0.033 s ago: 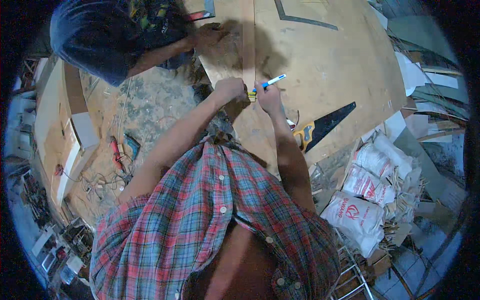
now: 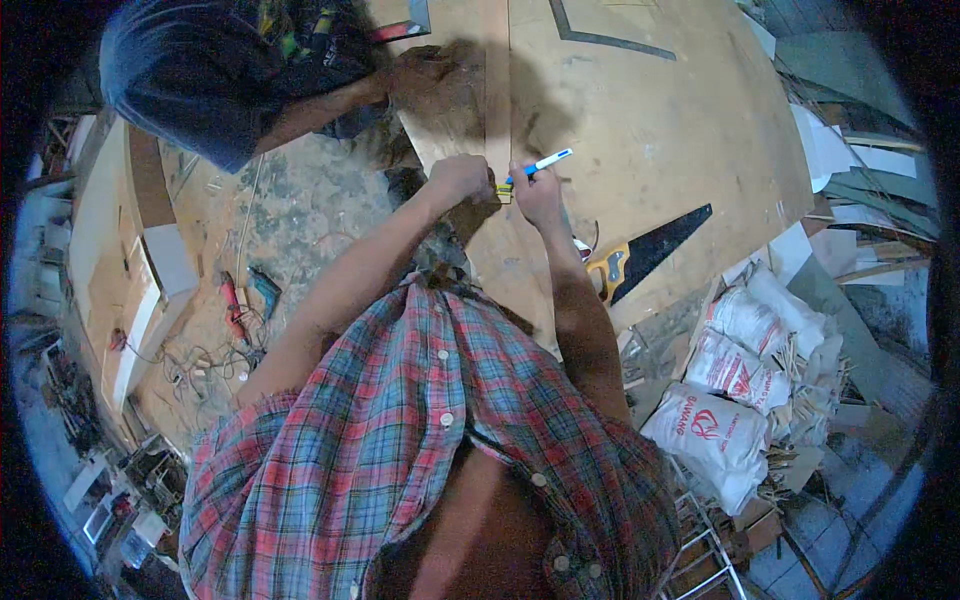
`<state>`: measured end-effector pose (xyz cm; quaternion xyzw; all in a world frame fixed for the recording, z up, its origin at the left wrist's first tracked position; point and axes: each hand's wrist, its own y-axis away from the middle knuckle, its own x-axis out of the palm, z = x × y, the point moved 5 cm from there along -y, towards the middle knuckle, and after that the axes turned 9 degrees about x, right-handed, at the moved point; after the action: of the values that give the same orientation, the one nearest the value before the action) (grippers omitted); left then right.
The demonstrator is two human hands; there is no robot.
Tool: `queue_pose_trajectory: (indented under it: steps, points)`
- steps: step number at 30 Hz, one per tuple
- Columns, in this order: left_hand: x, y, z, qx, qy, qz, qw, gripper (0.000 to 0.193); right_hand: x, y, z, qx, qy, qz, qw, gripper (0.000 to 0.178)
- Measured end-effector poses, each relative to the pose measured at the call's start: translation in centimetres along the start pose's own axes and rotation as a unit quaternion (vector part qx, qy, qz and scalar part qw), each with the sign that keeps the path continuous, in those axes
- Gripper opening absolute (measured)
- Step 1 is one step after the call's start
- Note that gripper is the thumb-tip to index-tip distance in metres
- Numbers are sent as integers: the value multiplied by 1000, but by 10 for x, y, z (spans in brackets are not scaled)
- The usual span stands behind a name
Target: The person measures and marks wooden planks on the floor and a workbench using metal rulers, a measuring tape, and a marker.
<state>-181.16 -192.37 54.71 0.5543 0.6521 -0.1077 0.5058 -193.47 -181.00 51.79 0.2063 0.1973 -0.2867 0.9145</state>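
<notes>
My right hand (image 2: 540,198) pinches a blue-and-white pen (image 2: 546,163), its lower end at the near end of a long wooden strip (image 2: 497,100). Across that end lies a short yellow piece of tape measure (image 2: 504,191), between my two hands. My left hand (image 2: 461,180) is closed beside it, the fingertips at the tape; the rest of the tape is hidden. The strip runs away from me over a large plywood sheet (image 2: 640,120).
A handsaw (image 2: 650,255) with a yellow handle lies right of my right forearm. Another person's hand (image 2: 425,68) reaches over the sheet at upper left. Corded power tools (image 2: 234,308) lie on the left floor, and white sacks (image 2: 712,435) stand at lower right.
</notes>
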Motion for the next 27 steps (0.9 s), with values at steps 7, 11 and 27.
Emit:
queue_pose_trajectory:
  steps: [7,11,27]
  points:
    - [6,-7,5,3,12,12,1000,36,-1,1,2,6,12,2,1000,44]
    - [6,-5,3,-11,6,41,999,33,-3,3,7,1,25,9,1000,42]
    - [6,-7,6,-7,-3,46,999,37,1,-1,0,-32,3,-6,999,40]
